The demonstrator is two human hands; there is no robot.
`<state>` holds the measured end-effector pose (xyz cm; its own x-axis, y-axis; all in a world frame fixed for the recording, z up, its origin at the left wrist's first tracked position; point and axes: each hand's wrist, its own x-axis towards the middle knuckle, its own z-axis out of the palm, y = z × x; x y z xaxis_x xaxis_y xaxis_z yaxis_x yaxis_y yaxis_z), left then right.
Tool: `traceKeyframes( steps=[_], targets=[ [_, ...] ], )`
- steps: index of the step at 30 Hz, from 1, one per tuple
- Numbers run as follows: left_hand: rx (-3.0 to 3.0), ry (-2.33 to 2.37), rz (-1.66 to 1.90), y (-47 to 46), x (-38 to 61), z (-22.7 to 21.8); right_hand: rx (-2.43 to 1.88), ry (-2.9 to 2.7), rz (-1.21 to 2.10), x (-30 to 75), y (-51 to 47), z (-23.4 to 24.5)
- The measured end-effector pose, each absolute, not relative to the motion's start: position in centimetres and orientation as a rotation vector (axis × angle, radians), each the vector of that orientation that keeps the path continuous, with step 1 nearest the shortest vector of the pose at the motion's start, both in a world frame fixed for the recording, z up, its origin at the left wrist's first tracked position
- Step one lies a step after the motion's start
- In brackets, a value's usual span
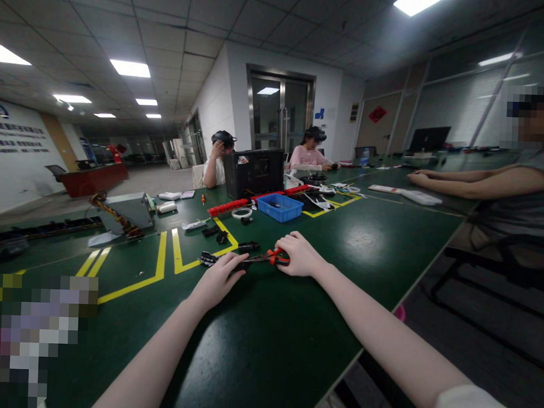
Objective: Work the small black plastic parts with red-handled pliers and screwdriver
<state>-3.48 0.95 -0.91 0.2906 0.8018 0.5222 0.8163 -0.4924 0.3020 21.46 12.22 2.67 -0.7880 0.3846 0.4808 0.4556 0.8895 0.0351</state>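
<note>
one stiff-looking pair of pliers (pixel 271 256) is gripped at the handles (pixel 281 261) by the right hand (pixel 300 254); what the left hand (pixel 219 278) grips is unclear.

Pliers (pixel 272 259) are sitting in the right hand (pixel 300 254) just below the frame's centre, the left hand (pixel 219 278) resting to their left. Behind, a bin (pixel 272 210) is standing on the table (pixel 341 278), a case (pixel 255 172) rising behind it; a power supply (pixel 131 213) is sitting at middle left.
</note>
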Motion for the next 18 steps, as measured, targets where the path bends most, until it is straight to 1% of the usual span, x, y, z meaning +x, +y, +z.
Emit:
traceKeyframes(
  steps=[18],
  targets=[
    [-2.525, -1.551, -0.996, 0.67, -3.07, -0.29, -0.597, -2.579, -0.232, 21.36, 12.43, 2.6]
  ],
)
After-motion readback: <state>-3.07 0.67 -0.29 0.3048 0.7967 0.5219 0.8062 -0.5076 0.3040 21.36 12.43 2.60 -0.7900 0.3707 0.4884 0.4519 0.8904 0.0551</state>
